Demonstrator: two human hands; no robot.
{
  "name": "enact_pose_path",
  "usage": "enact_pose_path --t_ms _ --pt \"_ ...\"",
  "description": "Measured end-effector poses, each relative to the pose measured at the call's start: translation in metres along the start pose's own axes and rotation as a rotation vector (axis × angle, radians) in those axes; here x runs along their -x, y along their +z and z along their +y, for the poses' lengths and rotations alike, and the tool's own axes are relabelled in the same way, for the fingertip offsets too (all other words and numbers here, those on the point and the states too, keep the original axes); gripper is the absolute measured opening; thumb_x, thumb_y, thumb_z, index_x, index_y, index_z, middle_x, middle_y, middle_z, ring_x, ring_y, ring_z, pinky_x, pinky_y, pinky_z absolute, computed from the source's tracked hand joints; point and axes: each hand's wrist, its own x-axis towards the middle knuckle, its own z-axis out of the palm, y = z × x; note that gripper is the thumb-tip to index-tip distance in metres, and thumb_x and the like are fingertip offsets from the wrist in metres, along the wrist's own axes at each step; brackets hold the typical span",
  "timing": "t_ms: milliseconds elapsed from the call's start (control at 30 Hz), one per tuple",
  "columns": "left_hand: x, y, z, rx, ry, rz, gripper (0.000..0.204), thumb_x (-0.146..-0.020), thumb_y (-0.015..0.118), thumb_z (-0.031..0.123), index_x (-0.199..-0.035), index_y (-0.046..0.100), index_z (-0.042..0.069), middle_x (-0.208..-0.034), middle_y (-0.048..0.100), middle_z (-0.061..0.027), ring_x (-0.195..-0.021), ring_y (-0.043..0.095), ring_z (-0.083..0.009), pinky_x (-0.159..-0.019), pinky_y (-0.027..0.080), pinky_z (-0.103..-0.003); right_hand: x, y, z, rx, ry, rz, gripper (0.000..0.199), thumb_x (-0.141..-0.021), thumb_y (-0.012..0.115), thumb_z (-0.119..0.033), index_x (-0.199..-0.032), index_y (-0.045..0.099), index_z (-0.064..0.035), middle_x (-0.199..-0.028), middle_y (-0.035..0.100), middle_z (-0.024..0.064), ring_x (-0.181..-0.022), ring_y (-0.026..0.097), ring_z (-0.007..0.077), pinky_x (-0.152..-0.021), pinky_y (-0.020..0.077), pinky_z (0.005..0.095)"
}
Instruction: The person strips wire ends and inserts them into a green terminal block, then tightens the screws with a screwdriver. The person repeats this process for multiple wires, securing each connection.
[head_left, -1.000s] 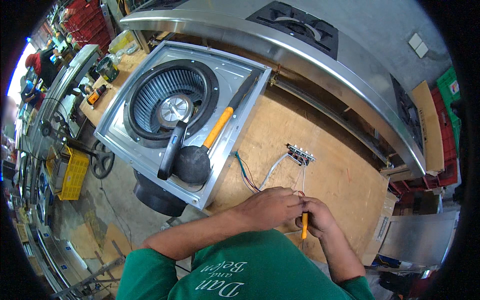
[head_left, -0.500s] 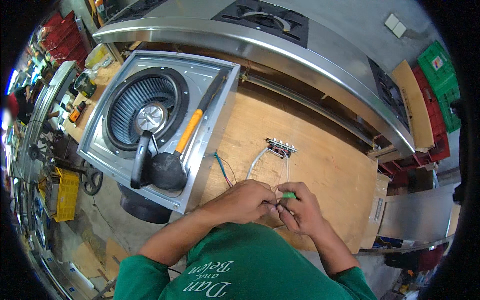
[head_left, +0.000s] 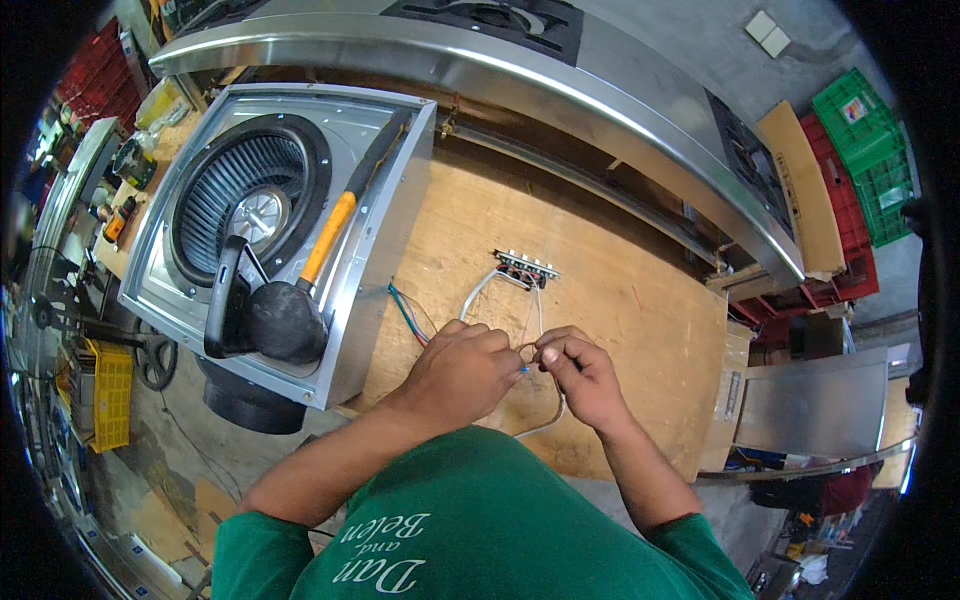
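Observation:
My left hand (head_left: 464, 368) is closed, its fingers pinching thin wires above the wooden table; a bit of blue wire (head_left: 524, 369) shows at its fingertips. My right hand (head_left: 580, 374) pinches a thin brown wire (head_left: 527, 347) close by, and a narrow gap parts the two hands. Beyond them lies a small push-button switch strip (head_left: 527, 268), with a white cable (head_left: 476, 292) and thinner leads running from it toward my hands. A multicoloured wire bundle (head_left: 405, 308) comes out beside the metal fan housing and passes under my left hand.
The metal fan housing (head_left: 345, 330) stands at left, with a rubber mallet (head_left: 284, 322) and a black handled part (head_left: 230, 300) on it. A long stainless-steel hood (head_left: 480, 45) spans the far side. Green crates (head_left: 850, 125) are stacked at right, a yellow crate (head_left: 112, 395) at lower left.
The green object at my right fingers no longer shows. My hands have drawn slightly apart, exposing the brown and blue wires. The whole view has shifted a little.

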Motion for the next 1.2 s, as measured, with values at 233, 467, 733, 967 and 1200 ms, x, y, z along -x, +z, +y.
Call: enact_pose_path --t_ms 233,467,733,967,1200 --pt "-0.001 -0.01 -0.011 0.414 -0.067 -0.122 0.017 -0.088 0.069 0.018 -0.091 0.07 0.001 -0.083 0.065 -0.014 -0.083 0.065 -0.0341 -0.076 0.05 -0.043 0.009 0.005 -0.007 0.299 -0.459 -0.03 0.014 -0.086 0.073 -0.005 -0.1 0.069 -0.0013 -0.099 0.062 0.0114 -0.09 0.06 0.0202 -0.074 0.0478 0.0296" --pt "-0.003 -0.01 -0.004 0.104 0.031 -0.058 0.016 -0.089 0.069 0.018 -0.089 0.07 0.002 -0.083 0.064 -0.0131 -0.084 0.064 -0.0326 -0.076 0.049 -0.044 0.0 0.008 0.005 0.371 -0.505 -0.001 0.01 -0.091 0.069 -0.008 -0.098 0.065 -0.0014 -0.093 0.063 0.0104 -0.083 0.06 0.0196 -0.068 0.0496 0.0312" --pt "-0.005 0.001 -0.002 0.382 -0.099 0.021 0.014 -0.091 0.067 0.015 -0.095 0.069 0.002 -0.087 0.065 -0.0125 -0.084 0.065 -0.0325 -0.076 0.051 -0.044 0.007 -0.008 -0.007 -0.735 0.338 -0.099 0.026 -0.099 0.062 -0.015 -0.12 0.061 -0.0009 -0.1 0.067 0.0075 -0.078 0.063 0.013 -0.058 0.0476 0.0228" --pt "-0.008 -0.007 0.01 0.336 -0.125 -0.036 0.018 -0.09 0.069 0.014 -0.104 0.072 0.003 -0.085 0.067 -0.0138 -0.079 0.067 -0.0315 -0.073 0.053 -0.041 0.008 -0.012 0.004 -0.483 0.245 -0.021 0.032 -0.094 0.068 -0.01 -0.125 0.062 -0.0008 -0.095 0.07 0.0051 -0.068 0.06 0.0089 -0.052 0.0442 0.0205" --pt "-0.011 -0.004 0.014 0.362 -0.181 -0.03 0.016 -0.088 0.071 0.014 -0.102 0.073 0.005 -0.087 0.068 -0.0136 -0.081 0.068 -0.0311 -0.074 0.053 -0.041 0.007 -0.005 0.003 -0.258 0.31 0.051 0.029 -0.094 0.069 -0.012 -0.121 0.068 -0.0008 -0.088 0.07 0.0028 -0.064 0.058 0.0065 -0.052 0.0423 0.0199"
